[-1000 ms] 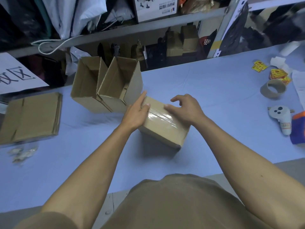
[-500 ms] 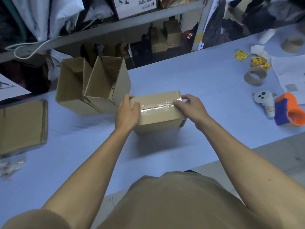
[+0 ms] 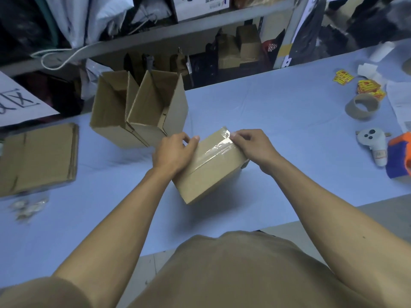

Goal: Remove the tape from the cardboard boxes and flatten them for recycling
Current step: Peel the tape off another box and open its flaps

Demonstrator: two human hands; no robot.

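Note:
A closed cardboard box (image 3: 206,174) sealed with clear tape (image 3: 213,150) sits tilted on the blue table (image 3: 289,121) in front of me. My left hand (image 3: 173,152) grips the box's left side, thumb on top. My right hand (image 3: 251,145) pinches the far end of the tape at the box's upper right corner, where a shiny strip end lifts off. Two open, untaped boxes (image 3: 142,112) stand side by side behind and to the left. A stack of flattened cardboard (image 3: 37,156) lies at the far left.
At the right lie an empty tape core (image 3: 361,106), a white controller (image 3: 373,145), an orange and blue tape dispenser (image 3: 400,152) and yellow labels (image 3: 368,86). Crumpled tape bits (image 3: 26,207) lie near the left front. Shelving with boxes and bags runs behind the table.
The box has been turned clockwise and tilted. My right hand moved from its right end to the far corner and now pinches the tape end. My left hand stays on the left side.

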